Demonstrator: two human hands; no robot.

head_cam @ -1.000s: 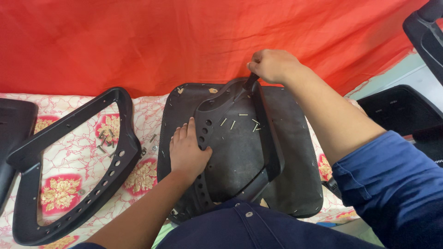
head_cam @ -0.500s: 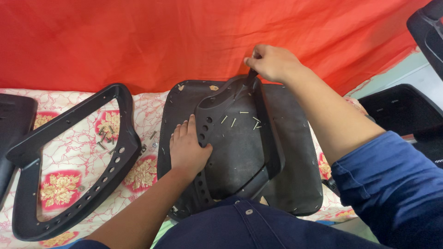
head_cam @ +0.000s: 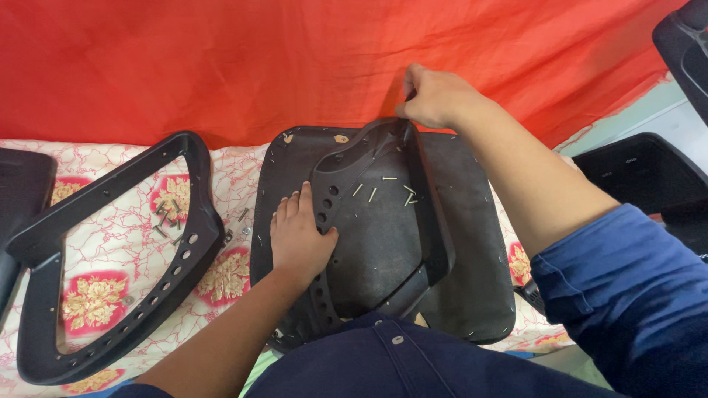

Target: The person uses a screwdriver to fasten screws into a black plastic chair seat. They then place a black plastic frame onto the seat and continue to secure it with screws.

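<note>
At the far top edge of the black plastic frame (head_cam: 383, 214), the right hand (head_cam: 435, 96) is curled shut, pinching the rim of the frame between thumb and fingers just in front of the red cloth (head_cam: 221, 66). Since a second ago this hand has lifted slightly and tipped the frame's top edge a little higher. The left hand (head_cam: 299, 239) lies flat, fingers spread and pressed down on the frame's perforated left side, about where it was before. That frame rests on the dark seat panel (head_cam: 472, 243), which lies on the floral sheet (head_cam: 88, 295) against the person's lap. Several small screws (head_cam: 383, 191) lie loose on the panel inside the frame, unmoved. Left of the panel, a second black frame (head_cam: 118, 280) lies flat on the sheet with more screws (head_cam: 166, 217) scattered in its opening. Another dark chair part (head_cam: 641, 177) sits to the right, beyond the blue sleeve (head_cam: 627, 295).
</note>
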